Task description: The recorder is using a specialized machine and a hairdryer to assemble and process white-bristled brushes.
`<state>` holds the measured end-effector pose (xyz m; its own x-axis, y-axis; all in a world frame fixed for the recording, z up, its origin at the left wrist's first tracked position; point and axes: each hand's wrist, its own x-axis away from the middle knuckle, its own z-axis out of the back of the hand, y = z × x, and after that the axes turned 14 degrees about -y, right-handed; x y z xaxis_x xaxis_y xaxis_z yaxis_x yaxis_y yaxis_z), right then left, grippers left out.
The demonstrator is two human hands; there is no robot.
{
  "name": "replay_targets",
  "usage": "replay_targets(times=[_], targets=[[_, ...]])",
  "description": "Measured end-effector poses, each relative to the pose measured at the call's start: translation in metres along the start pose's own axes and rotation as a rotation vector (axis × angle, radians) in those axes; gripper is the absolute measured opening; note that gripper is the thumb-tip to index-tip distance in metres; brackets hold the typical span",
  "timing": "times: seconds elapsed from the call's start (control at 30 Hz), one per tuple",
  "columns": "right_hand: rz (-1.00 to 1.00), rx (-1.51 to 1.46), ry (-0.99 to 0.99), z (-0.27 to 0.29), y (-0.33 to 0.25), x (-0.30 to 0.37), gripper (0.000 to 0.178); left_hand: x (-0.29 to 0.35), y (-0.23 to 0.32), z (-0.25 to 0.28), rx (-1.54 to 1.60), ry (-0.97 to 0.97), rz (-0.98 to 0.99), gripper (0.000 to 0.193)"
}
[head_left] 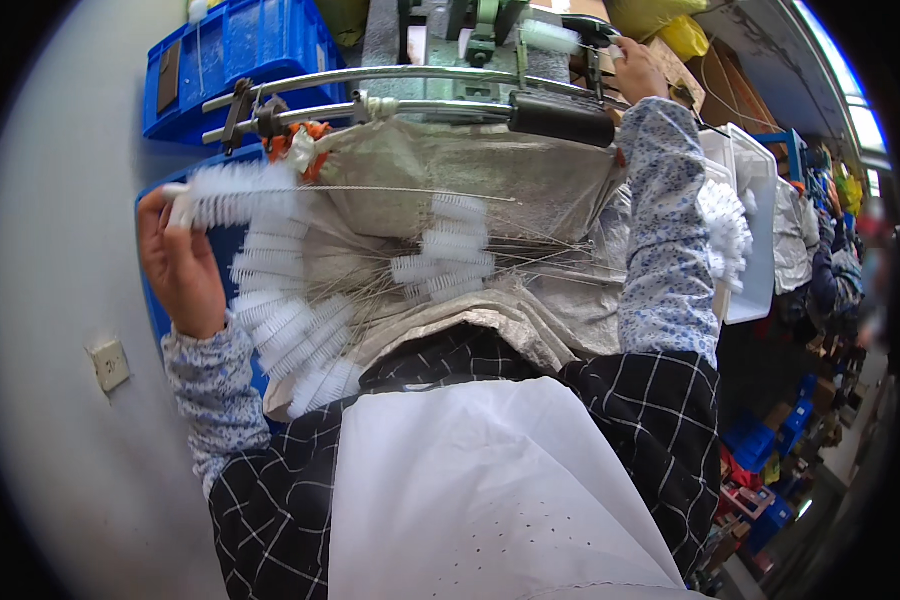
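My left hand [182, 255] is closed on the white end of a bottle brush [240, 193], held up at the left. Its bare wire stem runs out to the right across my lap. My right hand [640, 72] reaches to the far right end of a metal machine [470, 85]. Its fingers are pinched at a small white piece beside a black fitting; what exactly they grip is too small to make out. Another white brush [550, 37] lies across the machine, just left of that hand. Several more bottle brushes [455, 245] rest on the grey cloth [400, 175] over my lap.
A black roller [562, 119] and metal rods [370, 75] cross in front of the machine. Behind at the left stands a blue crate [245, 60]. White bins [750, 220] with more brushes stand right of my right arm. A wall [70, 260] is close at the left.
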<state>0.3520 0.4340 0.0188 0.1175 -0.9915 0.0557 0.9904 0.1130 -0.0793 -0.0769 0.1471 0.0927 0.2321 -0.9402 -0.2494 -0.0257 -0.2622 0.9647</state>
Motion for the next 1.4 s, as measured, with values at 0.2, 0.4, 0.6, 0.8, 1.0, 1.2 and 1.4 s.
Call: replay_targets(times=[0.2, 0.4, 0.6, 0.8, 1.0, 1.2, 1.4], targets=[[0.438, -0.193, -0.077, 0.002, 0.026, -0.006, 0.02, -0.006, -0.008, -0.018, 0.107, -0.159, 0.135, 0.029], [0.466, -0.098, -0.053, 0.008, 0.023, -0.002, 0.022, -0.006, -0.005, -0.033, 0.113, -0.282, 0.225, 0.033], [0.515, -0.086, 0.139, 0.005, 0.02, -0.015, 0.018, -0.006, -0.009, -0.032, 0.281, -0.371, 0.311, 0.031], [0.263, -0.195, -0.21, 0.018, 0.058, -0.009, 0.021, 0.005, -0.003, -0.017, 0.296, -0.361, 0.273, 0.036], [0.265, -0.524, -0.785, 0.103, 0.053, 0.068, 0.026, 0.008, -0.01, -0.028, 0.356, -0.395, 0.28, 0.027], [0.685, -0.669, -1.078, 0.079, -0.098, 0.166, 0.031, 0.017, -0.005, -0.092, 0.109, -0.468, 0.246, 0.012], [0.661, -0.889, -1.079, 0.05, -0.16, 0.191, 0.026, 0.06, 0.001, -0.06, -0.071, -0.63, 0.392, 0.015]])
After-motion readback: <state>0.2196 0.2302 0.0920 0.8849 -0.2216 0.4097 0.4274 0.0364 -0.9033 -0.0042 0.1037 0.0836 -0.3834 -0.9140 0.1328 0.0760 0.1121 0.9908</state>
